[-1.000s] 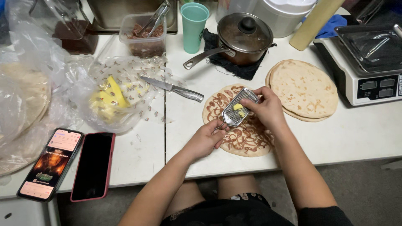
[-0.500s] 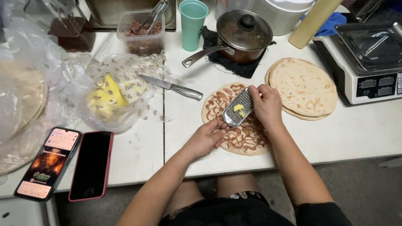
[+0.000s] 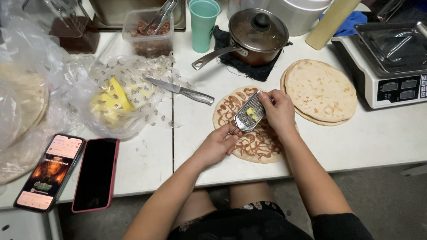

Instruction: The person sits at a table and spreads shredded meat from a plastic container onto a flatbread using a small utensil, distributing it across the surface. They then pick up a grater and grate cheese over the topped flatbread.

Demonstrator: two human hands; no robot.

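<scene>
Closest to the person, at the front edge of the white tabletop [image 3: 378, 138], lie two phones side by side: a lit smartphone in a dark case [image 3: 50, 171] and a dark-screened smartphone in a red case [image 3: 96, 173]. To the right of them the left hand [image 3: 216, 146] has its grip closed on the handle end of a small flat metal hand grater [image 3: 249, 116], held tilted just above a round flatbread drizzled with brown sauce [image 3: 255, 142]. The right hand [image 3: 278, 111] is at the grater's upper side, its fingers pinched on a small yellow piece of cheese [image 3: 251, 112] pressed against the grating face. Just beside this flatbread, to the right, sits a stack of plain round flatbreads [image 3: 321, 91]. On the left, a crumpled clear plastic bag with yellow cheese pieces [image 3: 113, 104] lies open, and a steel table knife [image 3: 180, 90] rests near it. Farther back stand a lidded copper-coloured saucepan on a dark cloth [image 3: 258, 38], a teal plastic cup [image 3: 203, 22] and a clear plastic tub of brown filling with tongs [image 3: 149, 33]. At the right edge is a digital kitchen scale with a metal tray [image 3: 391, 66].
</scene>
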